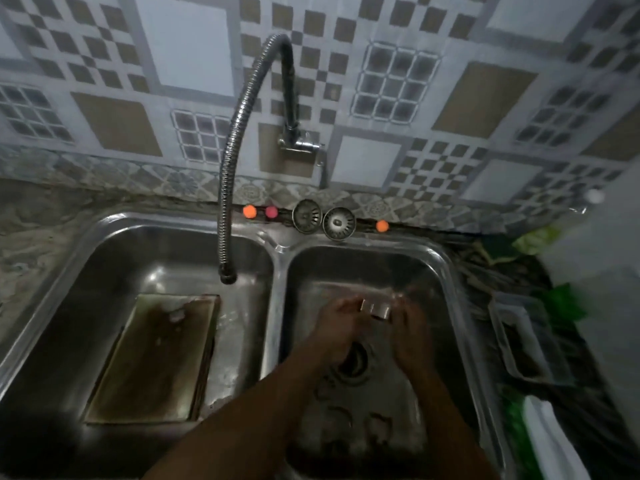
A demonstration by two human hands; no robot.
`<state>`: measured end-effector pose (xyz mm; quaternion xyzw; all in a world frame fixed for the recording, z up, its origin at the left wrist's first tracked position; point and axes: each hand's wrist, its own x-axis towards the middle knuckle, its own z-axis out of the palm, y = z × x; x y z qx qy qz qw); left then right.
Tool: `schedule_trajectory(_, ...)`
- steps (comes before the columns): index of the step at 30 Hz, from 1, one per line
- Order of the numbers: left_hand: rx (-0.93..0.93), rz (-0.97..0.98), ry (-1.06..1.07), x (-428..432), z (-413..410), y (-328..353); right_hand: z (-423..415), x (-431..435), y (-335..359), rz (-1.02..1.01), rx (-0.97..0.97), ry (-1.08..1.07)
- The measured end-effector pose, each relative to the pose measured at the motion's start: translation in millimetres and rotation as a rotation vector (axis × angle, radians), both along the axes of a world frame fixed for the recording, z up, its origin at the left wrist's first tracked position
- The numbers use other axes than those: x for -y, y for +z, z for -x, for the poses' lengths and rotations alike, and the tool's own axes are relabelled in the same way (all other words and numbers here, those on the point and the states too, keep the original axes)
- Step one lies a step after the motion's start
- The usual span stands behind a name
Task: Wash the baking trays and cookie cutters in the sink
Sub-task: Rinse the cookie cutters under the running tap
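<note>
From the head camera, my only view, both hands are low in the right basin [433, 271] of a double sink. The left hand [341, 323] and right hand [410, 327] meet around one small metal cookie cutter [375, 308]. The fingertips of each pinch an end, so it sits between the hands and just above them in the frame. The picture is smeared there, so I cannot tell how the fingers wrap it beyond that pinch.

Below the wrists, past the drain [353, 362], several more cutters [379, 422] lie loose on the basin floor; I cannot count them or judge whether they are clean. Well to the left of the left hand, across the divider, a baking tray [156, 358] lies flat in the other basin, brown-stained, with a pale blob near its far end. The tap hose [239, 133] hangs over that basin, not over the hands, and I cannot see whether water is running.

Beyond the hands, on the back ledge, stand two strainers [306, 216] and some small coloured balls [249, 211]. To the right of the right hand a plastic tub [519, 327] sits on the counter.

My judgement is that the job is at an early or middle stage. One cutter is in hand, others wait, and the tray looks unwashed. I see only one tray.
</note>
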<state>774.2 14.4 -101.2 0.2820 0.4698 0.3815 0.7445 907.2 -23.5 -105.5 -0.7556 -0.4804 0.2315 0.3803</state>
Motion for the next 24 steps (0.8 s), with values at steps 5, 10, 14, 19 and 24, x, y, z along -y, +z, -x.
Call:
schedule_trajectory(5, -0.465, -0.050, -0.250, 15.6, -8.3, -36.8, -4.9, 32.2, -39.6, 0.203, -0.120, -0.013)
schedule_trajectory(10, -0.704, -0.060, -0.479, 37.3, -16.6, -68.1, -22.2, 51.4, -92.6, 0.414, -0.050, 0.010)
schedule_trajectory(14, -0.757, 0.069, -0.685, 43.0, -24.0, -79.2, -36.3, 58.3, -118.5, 0.676, -0.026, 0.136)
schedule_trajectory(19, -0.779, 0.079, -0.796, 49.7, -30.1, -90.5, -34.8, 73.8, -134.9, 0.719, 0.013, 0.106)
schedule_trajectory(24, -0.784, 0.068, -0.858, 49.8, -33.4, -86.6, -30.7, 80.1, -139.2, 0.727, 0.068, 0.121)
